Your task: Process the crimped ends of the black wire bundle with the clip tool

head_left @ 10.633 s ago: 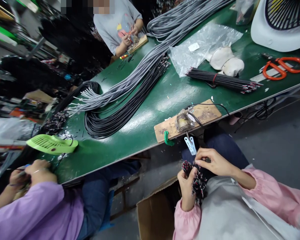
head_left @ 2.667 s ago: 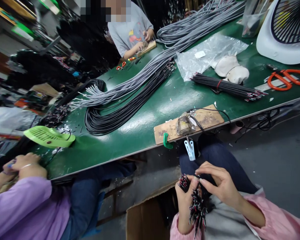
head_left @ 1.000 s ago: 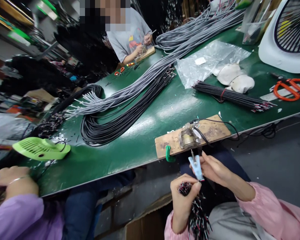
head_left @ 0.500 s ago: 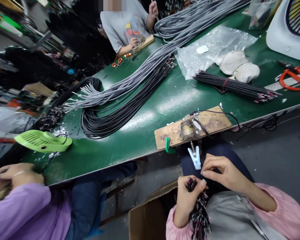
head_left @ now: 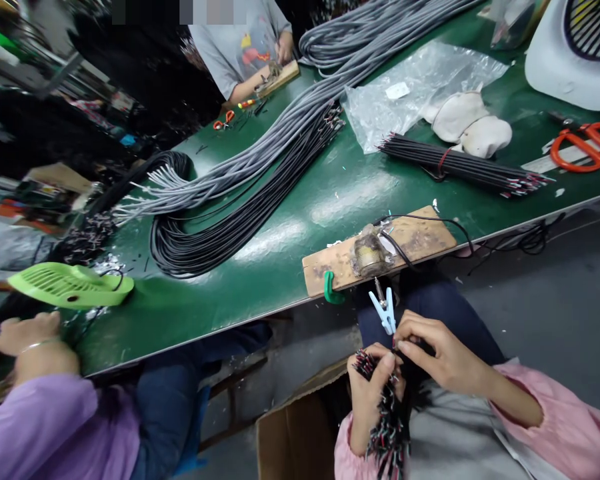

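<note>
My left hand [head_left: 369, 393] grips a bundle of short black wires [head_left: 387, 427] with red and white stripped ends, held upright over my lap. My right hand [head_left: 433, 350] pinches at the top of that bundle, fingertips on one wire end. Just above both hands a light blue clip [head_left: 385, 311] hangs from a wooden board [head_left: 420, 233] that sits on the edge of the green table [head_left: 190, 307]. A small brown metal block [head_left: 367, 253] with a black lead stands on the board.
Long grey and black cable bundles [head_left: 240, 193] cross the table. A tied bundle of black wires [head_left: 460, 167], orange scissors [head_left: 580, 143], a plastic bag [head_left: 410, 93] and a white fan [head_left: 575, 53] lie right. A green fan [head_left: 65, 287] and a co-worker's hands [head_left: 27, 343] are left; a cardboard box [head_left: 300, 433] is below.
My right hand has dropped from the blue clip back onto the top of the wire bundle. The bundle stays in my left hand. The view has shifted slightly.
</note>
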`<action>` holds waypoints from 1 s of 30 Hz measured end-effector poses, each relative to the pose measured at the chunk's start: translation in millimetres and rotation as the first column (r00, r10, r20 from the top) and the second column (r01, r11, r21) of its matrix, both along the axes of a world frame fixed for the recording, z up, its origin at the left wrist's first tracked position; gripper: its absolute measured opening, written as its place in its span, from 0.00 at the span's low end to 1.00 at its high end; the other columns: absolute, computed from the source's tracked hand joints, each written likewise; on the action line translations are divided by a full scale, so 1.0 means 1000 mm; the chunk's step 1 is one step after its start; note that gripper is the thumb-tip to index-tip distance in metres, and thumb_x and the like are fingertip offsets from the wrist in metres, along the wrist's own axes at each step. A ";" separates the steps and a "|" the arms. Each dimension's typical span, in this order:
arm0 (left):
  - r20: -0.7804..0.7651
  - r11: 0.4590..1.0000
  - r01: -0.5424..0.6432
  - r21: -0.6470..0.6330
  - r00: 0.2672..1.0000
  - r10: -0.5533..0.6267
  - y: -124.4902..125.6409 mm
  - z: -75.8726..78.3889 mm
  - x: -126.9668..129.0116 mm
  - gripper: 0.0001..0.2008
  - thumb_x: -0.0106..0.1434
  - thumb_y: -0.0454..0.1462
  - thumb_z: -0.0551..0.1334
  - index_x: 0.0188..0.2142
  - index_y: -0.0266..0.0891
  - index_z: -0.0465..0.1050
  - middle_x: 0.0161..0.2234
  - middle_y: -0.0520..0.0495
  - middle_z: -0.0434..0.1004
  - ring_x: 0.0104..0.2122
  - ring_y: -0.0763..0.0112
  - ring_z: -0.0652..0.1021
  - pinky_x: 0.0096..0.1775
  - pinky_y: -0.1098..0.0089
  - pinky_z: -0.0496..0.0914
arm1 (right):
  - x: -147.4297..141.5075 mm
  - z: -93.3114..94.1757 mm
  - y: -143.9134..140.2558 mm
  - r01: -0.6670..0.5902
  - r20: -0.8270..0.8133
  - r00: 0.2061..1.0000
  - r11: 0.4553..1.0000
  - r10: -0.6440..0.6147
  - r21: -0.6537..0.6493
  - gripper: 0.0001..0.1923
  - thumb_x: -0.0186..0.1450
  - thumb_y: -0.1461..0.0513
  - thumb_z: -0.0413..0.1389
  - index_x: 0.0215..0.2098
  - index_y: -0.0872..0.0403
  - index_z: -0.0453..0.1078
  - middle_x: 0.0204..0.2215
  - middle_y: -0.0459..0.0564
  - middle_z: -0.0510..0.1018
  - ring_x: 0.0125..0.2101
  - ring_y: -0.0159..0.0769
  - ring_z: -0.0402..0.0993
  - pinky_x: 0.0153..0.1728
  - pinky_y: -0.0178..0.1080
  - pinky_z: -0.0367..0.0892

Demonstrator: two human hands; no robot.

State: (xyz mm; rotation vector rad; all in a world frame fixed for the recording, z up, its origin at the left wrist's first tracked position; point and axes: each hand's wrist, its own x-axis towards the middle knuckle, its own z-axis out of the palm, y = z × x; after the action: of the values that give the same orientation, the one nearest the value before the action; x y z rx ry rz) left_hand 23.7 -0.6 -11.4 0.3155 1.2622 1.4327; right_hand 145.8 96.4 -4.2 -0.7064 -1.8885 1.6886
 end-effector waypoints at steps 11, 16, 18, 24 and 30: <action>-0.169 0.999 0.039 0.000 0.985 -0.038 0.003 0.003 -0.008 0.12 0.55 0.41 0.65 0.21 0.35 0.70 0.19 0.54 0.66 0.12 0.81 0.66 0.15 0.76 0.59 | -0.008 -0.004 -0.005 0.144 -0.183 0.971 0.987 -0.155 -0.071 0.06 0.62 0.63 0.57 0.27 0.55 0.72 0.25 0.50 0.72 0.30 0.36 0.65 0.34 0.39 0.60; -0.486 0.994 0.112 0.000 0.869 -0.098 0.008 0.015 -0.012 0.12 0.52 0.41 0.67 0.20 0.35 0.75 0.20 0.49 0.71 0.21 0.72 0.72 0.26 0.71 0.67 | -0.012 -0.015 0.002 -0.052 -0.286 0.954 0.892 -0.088 -0.449 0.11 0.62 0.57 0.56 0.27 0.56 0.67 0.25 0.45 0.66 0.27 0.31 0.62 0.29 0.35 0.58; -0.560 0.990 0.133 0.050 0.824 -0.082 0.009 0.019 -0.015 0.08 0.52 0.39 0.67 0.23 0.36 0.77 0.21 0.48 0.72 0.23 0.70 0.73 0.28 0.70 0.67 | -0.016 -0.018 0.011 -0.010 -0.276 0.949 0.865 -0.149 -0.502 0.12 0.63 0.56 0.55 0.28 0.56 0.67 0.24 0.44 0.65 0.27 0.30 0.61 0.29 0.34 0.57; -0.650 0.980 0.134 0.144 0.760 -0.009 0.015 0.023 -0.022 0.01 0.50 0.34 0.67 0.24 0.38 0.78 0.21 0.49 0.74 0.22 0.71 0.73 0.28 0.71 0.67 | -0.040 -0.006 0.028 -0.151 -0.352 0.931 0.778 -0.095 -0.610 0.22 0.63 0.47 0.51 0.35 0.59 0.72 0.27 0.49 0.72 0.26 0.30 0.64 0.28 0.34 0.59; -0.686 0.982 0.148 0.115 0.727 -0.030 0.023 0.024 -0.024 0.02 0.51 0.34 0.67 0.24 0.37 0.78 0.22 0.48 0.74 0.23 0.69 0.74 0.28 0.70 0.67 | -0.049 0.000 0.028 -0.162 -0.380 0.901 0.646 -0.212 -0.746 0.19 0.57 0.50 0.60 0.26 0.60 0.70 0.22 0.47 0.70 0.22 0.27 0.63 0.23 0.31 0.58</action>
State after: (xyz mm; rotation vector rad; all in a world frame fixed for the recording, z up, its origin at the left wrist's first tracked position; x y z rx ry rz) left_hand 0.0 22.7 12.8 1.0876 1.6835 1.3791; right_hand 97.2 124.0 -4.4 -0.5545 -0.7786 2.3974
